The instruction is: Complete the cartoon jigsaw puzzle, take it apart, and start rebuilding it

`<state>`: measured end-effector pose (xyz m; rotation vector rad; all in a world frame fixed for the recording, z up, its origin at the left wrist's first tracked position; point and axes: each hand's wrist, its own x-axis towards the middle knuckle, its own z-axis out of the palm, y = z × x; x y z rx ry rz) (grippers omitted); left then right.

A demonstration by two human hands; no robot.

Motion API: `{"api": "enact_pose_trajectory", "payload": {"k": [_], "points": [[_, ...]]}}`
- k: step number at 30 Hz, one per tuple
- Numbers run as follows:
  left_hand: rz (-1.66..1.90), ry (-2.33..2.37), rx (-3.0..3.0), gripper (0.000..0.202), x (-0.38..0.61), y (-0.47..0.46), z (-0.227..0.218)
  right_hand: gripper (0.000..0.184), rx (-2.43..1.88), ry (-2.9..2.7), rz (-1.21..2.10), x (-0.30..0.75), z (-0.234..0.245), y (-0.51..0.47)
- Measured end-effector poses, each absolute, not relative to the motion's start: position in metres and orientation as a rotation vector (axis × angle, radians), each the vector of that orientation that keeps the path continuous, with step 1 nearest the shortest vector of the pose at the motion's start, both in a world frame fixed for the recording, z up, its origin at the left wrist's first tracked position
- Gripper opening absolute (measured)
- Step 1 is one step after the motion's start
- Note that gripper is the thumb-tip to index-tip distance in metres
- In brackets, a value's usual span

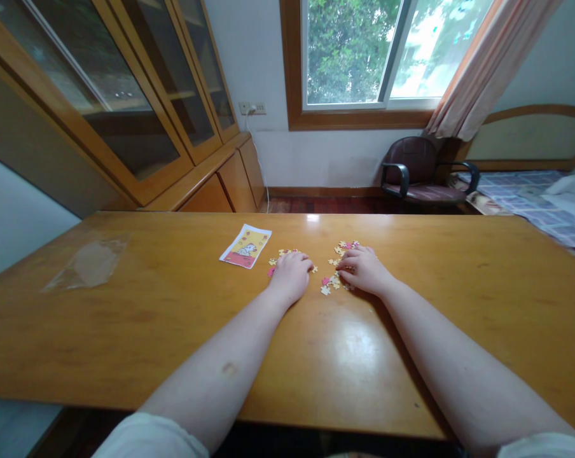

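Small jigsaw puzzle pieces lie in two loose groups on the wooden table (173, 331). My left hand (292, 273) rests palm down over the left group of puzzle pieces (271, 261), its fingers loosely bent and apart, covering part of the group. Over the right group of puzzle pieces (332, 281) lies my right hand (361, 268), fingers spread and touching or just above them. Pink, yellow and whitish pieces show around both hands. Left of the pieces is a picture card (246, 246) with a white animal on yellow and pink.
A clear plastic bag (90, 262) lies flat on the table's left side. Beyond the table stand a glass-door cabinet (192, 149), a dark armchair (414, 168) and a bed (530, 197). A window (349, 51) with a pink curtain (492, 70) is at the back.
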<state>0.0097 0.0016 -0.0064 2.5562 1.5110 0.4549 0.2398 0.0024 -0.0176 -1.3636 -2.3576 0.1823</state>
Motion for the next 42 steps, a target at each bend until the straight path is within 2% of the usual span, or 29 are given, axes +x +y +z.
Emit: {"api": "enact_pose_trajectory", "payload": {"k": [3,9,18,24,33,37,42], "points": [[0.475,1.510,2.560,0.026,0.010,0.000,-0.002,0.014,-1.374,-2.364,0.184,0.241,-0.018,0.003],[0.416,1.071,2.672,0.026,0.014,-0.004,-0.001,0.010,-1.340,-2.356,0.228,0.241,-0.017,0.004],[0.432,1.201,2.611,0.025,0.012,0.001,-0.005,0.013,-1.446,-2.267,0.125,0.238,-0.020,0.005],[0.408,1.198,2.655,0.027,0.014,-0.001,-0.005,0.021,-1.252,-2.404,0.187,0.227,-0.017,-0.003],[0.411,1.268,2.675,0.024,0.013,-0.001,-0.004,0.008,-1.281,-2.338,0.238,0.222,-0.020,-0.001],[0.442,1.374,2.667,0.023,0.012,0.001,-0.003,0.011,-1.256,-2.252,0.230,0.224,-0.020,0.003],[0.406,1.094,2.714,0.027,0.015,-0.006,0.003,0.006,-1.254,-2.302,0.227,0.223,-0.024,0.002]]}}
